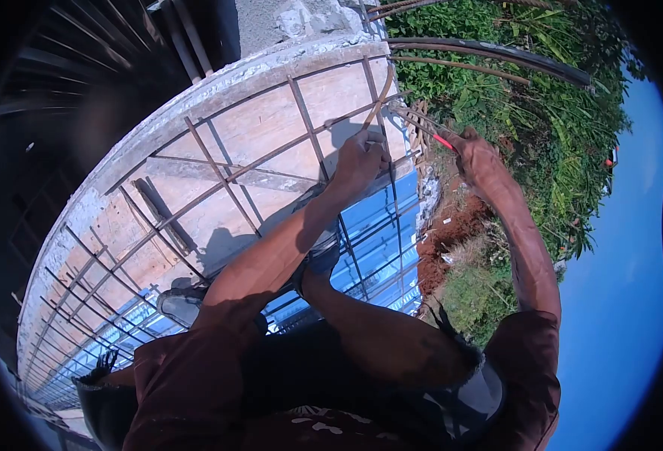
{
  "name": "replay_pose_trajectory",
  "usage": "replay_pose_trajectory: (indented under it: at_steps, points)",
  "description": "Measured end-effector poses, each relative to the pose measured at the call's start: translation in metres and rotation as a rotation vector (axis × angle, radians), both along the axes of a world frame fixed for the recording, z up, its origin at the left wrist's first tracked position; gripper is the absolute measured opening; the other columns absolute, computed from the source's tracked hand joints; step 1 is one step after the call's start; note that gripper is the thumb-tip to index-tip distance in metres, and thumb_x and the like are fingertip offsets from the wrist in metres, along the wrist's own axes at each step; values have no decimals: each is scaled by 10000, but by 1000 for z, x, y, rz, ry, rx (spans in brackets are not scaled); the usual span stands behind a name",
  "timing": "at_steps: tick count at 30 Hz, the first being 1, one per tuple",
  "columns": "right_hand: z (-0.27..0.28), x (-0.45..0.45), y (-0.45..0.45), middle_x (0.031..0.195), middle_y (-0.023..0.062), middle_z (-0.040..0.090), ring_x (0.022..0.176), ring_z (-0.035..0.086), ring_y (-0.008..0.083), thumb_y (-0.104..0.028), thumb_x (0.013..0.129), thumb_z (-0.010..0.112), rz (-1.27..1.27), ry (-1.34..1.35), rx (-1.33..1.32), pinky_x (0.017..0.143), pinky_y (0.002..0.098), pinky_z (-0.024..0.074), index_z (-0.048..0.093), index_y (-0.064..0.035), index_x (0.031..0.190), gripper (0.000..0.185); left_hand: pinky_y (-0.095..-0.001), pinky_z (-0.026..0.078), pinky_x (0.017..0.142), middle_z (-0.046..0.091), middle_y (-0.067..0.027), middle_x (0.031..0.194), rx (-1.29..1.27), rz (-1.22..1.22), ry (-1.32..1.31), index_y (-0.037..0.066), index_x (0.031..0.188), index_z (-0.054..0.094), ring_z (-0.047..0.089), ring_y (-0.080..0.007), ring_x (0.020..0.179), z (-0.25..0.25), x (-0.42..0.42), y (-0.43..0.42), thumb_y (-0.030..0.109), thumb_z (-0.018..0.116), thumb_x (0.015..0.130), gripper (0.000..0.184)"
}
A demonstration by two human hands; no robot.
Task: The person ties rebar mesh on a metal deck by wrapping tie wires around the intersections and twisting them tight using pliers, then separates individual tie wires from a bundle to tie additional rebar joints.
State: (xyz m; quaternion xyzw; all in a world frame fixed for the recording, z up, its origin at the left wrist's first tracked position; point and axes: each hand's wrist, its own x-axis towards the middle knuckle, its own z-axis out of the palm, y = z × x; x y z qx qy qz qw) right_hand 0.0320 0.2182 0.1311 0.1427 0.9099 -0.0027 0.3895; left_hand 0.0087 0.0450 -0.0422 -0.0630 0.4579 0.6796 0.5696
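My left hand (361,159) is closed round the lower end of a thin, rusty curved rod (380,96) near the right edge of the boards. To the right, my right hand (472,156) grips a tool with a red handle (442,141). The tool's metal end points up and left, close to the outer ends of the rebar. A grid of rusty rebar (262,159) lies over pale plywood (264,116), and over blue corrugated sheets (376,225) lower down. Too small to tell is whether the tool touches a bar.
A rough concrete rim (173,96) curves along the upper left. A dark pipe (496,51) juts out at the upper right. Beyond the right edge are a drop, green plants (572,150) and reddish soil (451,233). My shoe (179,307) rests among the bars.
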Motion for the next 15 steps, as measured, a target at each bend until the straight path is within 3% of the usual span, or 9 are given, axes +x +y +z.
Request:
replay_pose_trajectory:
  at_steps: [6,8,9,15]
  points:
    - [4,-13,-14,904,203,538,721,583,309,-35,866,379,-95,-99,31,674,429,495,546,-70,1251,421,-259,523,630,653,-140,822,35,12,-57,-57,1119,505,644,-167,697,3,-3,-7,78,427,892,275]
    - [-1,-15,-16,1060,223,530,895,572,346,-32,883,362,-105,-147,70,825,465,457,540,-122,1262,428,-258,524,626,654,-141,825,55,24,-87,-53,1126,502,646,-165,691,3,-5,-7,75,422,895,276]
    - [-3,-16,-16,1217,243,521,1069,561,383,-30,900,346,-120,-197,107,976,501,418,535,-175,1273,442,-256,525,622,654,-141,827,45,14,-87,-48,1130,501,648,-162,686,4,-5,-7,73,419,898,274]
    - [-5,-15,-18,1307,279,444,1179,482,402,-33,909,326,-138,-112,123,1052,558,309,570,-156,1218,413,-251,524,615,651,-140,829,28,7,-57,-37,1129,503,644,-151,673,3,-2,-5,66,413,906,262]
